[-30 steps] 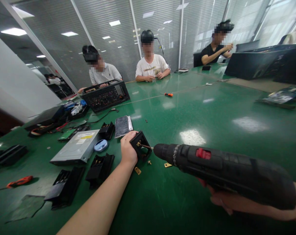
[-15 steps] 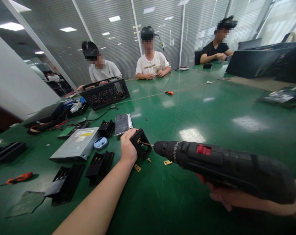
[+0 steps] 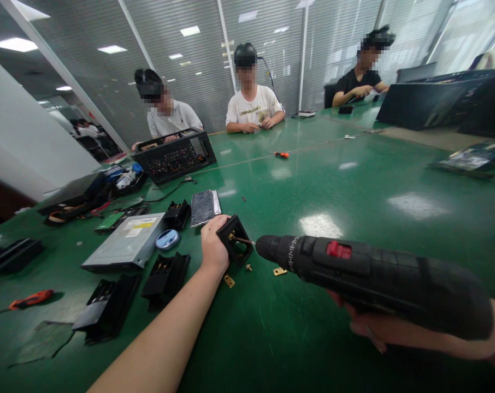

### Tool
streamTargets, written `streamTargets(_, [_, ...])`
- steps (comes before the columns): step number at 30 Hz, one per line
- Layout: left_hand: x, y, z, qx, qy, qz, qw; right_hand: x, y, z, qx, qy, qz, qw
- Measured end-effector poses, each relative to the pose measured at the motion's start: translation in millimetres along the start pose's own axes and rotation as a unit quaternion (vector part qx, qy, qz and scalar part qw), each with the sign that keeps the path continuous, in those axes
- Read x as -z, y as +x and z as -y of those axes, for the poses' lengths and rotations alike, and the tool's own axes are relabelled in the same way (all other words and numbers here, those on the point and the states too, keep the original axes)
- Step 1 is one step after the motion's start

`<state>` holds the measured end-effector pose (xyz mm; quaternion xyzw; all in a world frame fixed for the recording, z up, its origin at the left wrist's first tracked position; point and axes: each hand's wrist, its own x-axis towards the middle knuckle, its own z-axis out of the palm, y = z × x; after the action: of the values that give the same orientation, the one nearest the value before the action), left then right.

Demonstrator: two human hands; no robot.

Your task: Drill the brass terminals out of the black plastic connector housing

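Note:
My left hand (image 3: 214, 244) grips a black plastic housing (image 3: 244, 226) with a square opening and brass pieces inside; its fingers are partly hidden behind the housing. My right hand (image 3: 370, 325) is wrapped round the handle of a black cordless drill (image 3: 354, 273) with a red switch. The drill's long bit reaches to a brass piece inside the housing. Below the housing lie small brass plates (image 3: 229, 281) and a brass screw (image 3: 248, 267). Another brass plate (image 3: 279, 271) rests under the drill's nose.
To the left are black housings (image 3: 165, 278), a disc drive (image 3: 127, 240), a round blue tin (image 3: 168, 238) and an orange screwdriver (image 3: 30, 300). A flat dark screen (image 3: 205, 207) lies beyond my left hand. Three people sit across the green table (image 3: 272, 191), with computer cases (image 3: 176, 158) on it.
My hands, the housing and the drill hold nearly the same position; the view has shifted slightly. The person at the far right has moved their hands.

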<state>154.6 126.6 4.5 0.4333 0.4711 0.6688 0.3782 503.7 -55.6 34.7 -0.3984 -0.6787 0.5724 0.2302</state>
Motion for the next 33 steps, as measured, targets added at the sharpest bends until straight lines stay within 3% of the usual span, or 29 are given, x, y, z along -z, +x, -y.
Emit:
streamTargets(8, [2.0, 1, 3, -0.002, -0.003, -0.005, 1.000, -4, -6, 16, -0.054, 0.034, -0.053, 0.997])
streamTargets(14, [2.0, 1, 3, -0.001, -0.001, 0.000, 1.000, -2, 0, 0, -0.004, -0.010, -0.006, 1.000])
streamTargets(20, [3.0, 2, 3, -0.001, 0.002, 0.008, 1.000, 3, -4, -9, -0.038, 0.033, -0.011, 0.999])
streamTargets(28, [1.4, 1, 3, 0.007, -0.011, -0.004, 1.000, 6, 1, -8, 0.005, -0.012, 0.034, 0.999])
streamTargets(33, [3.2, 2, 4, -0.004, -0.008, -0.003, 1.000, -4, -2, 10, -0.038, 0.027, -0.044, 0.998])
